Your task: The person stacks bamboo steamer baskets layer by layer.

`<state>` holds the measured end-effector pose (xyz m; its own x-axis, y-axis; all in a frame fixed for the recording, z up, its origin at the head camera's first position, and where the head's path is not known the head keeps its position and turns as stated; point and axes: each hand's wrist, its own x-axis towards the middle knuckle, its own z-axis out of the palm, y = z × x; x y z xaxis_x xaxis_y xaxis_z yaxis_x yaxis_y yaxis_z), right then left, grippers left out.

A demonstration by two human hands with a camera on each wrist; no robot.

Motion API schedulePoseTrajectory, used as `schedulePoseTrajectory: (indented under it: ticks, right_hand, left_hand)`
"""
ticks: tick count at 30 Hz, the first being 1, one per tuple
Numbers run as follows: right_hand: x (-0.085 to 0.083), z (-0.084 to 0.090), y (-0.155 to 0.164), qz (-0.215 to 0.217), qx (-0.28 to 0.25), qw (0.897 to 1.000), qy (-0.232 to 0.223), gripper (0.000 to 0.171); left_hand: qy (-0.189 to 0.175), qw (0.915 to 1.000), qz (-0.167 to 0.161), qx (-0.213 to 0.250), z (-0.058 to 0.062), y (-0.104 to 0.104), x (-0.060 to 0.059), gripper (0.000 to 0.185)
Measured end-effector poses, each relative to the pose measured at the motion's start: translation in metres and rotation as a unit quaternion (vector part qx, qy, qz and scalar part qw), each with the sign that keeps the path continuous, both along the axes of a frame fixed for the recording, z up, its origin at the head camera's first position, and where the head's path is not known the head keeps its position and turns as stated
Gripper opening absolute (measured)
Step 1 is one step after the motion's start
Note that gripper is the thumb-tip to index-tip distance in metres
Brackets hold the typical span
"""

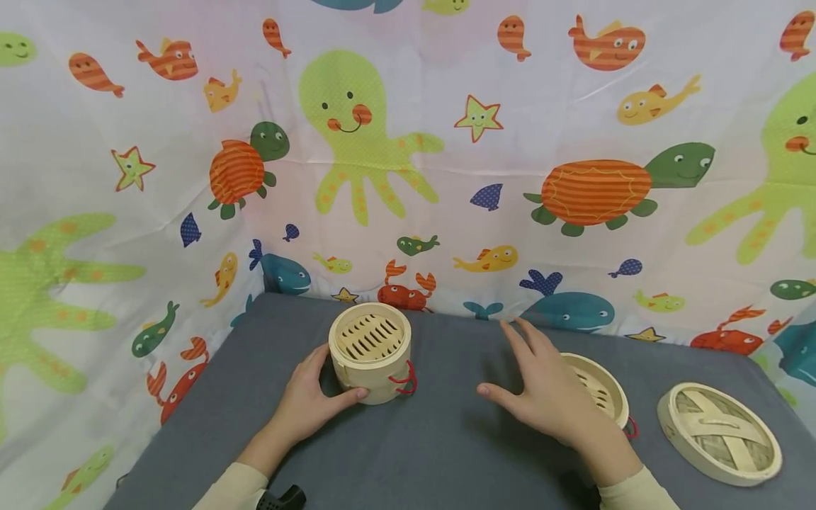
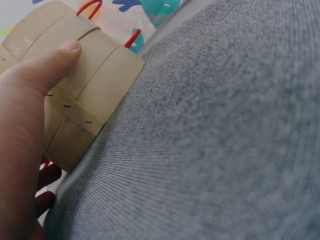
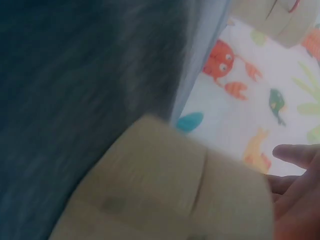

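Note:
A two-tier bamboo steamer point(image 1: 370, 350) with red string loops stands at the back of the grey table point(image 1: 433, 453). My left hand point(image 1: 319, 397) grips its left side, with the thumb across the front wall. In the left wrist view the thumb point(image 2: 50, 62) presses on the steamer point(image 2: 85, 90) wall. My right hand point(image 1: 542, 389) is held flat with spread fingers, just left of and partly over a single open steamer basket point(image 1: 602, 389). It holds nothing. The right wrist view is blurred: the basket wall point(image 3: 170, 195) is close, with fingertips point(image 3: 297, 155) at the right.
A woven bamboo lid point(image 1: 720, 432) lies flat at the right of the table. A curtain printed with sea animals point(image 1: 408, 177) closes off the back and sides. A small black object point(image 1: 280, 499) shows at the bottom edge by my left sleeve.

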<state>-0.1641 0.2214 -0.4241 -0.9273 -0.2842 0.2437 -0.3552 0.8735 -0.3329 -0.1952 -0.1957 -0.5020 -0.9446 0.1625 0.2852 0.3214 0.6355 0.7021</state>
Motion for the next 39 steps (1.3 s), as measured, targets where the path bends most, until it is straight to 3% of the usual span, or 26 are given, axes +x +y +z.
schedulePoseTrajectory:
  ticks: [18,28,39]
  right_hand:
    - [0.023,-0.008,0.068,-0.018,0.03,0.998,0.044,0.106]
    - [0.033,-0.006,0.099,-0.028,0.043,0.999,-0.015,0.102]
    - [0.038,-0.01,0.12,-0.001,-0.014,0.998,-0.066,0.104]
  left_hand:
    - [-0.007,0.9999,-0.009,0.004,0.0,-0.001,-0.003,0.109]
    - [-0.01,0.9999,-0.004,0.006,0.003,-0.001,0.0,0.107]
    - [-0.015,0.9999,-0.004,0.005,0.002,0.001,0.0,0.108]
